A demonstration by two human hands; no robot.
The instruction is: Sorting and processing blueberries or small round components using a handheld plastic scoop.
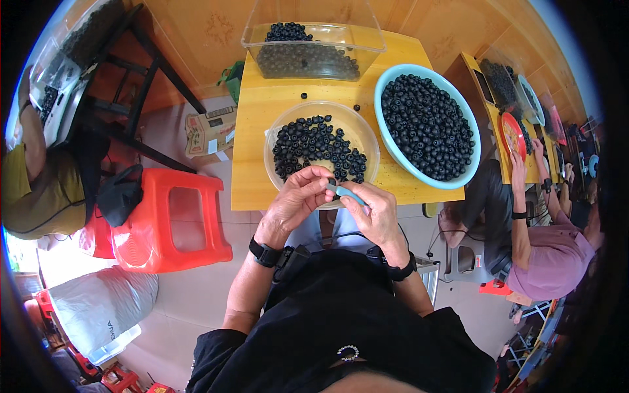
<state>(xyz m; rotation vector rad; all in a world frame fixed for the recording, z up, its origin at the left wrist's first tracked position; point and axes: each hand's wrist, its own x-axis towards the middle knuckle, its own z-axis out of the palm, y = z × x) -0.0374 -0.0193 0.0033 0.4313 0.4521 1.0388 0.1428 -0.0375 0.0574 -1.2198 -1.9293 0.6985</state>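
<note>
My left hand (pixel 303 196) pinches a small black round bead (pixel 331 181) between thumb and fingertips, over the near edge of a clear shallow bowl (pixel 359 133). In my right hand (pixel 379 215) is a small tool with a light blue handle (pixel 347 192). Its pale end meets the bead at my left fingertips; the exact shape of that end is hard to make out. Loose black beads (pixel 308 145) cover part of the bowl's bottom. Right of it, a light blue basin (pixel 381 124) is heaped with similar beads (pixel 429 124).
At the back of the yellow wooden table (pixel 252 92) stands a clear plastic box (pixel 367 47) partly filled with beads. Red stools (pixel 216 223) and a cardboard piece (pixel 211 134) are on the left. People work at other tables on both sides, one in a purple shirt (pixel 547 262).
</note>
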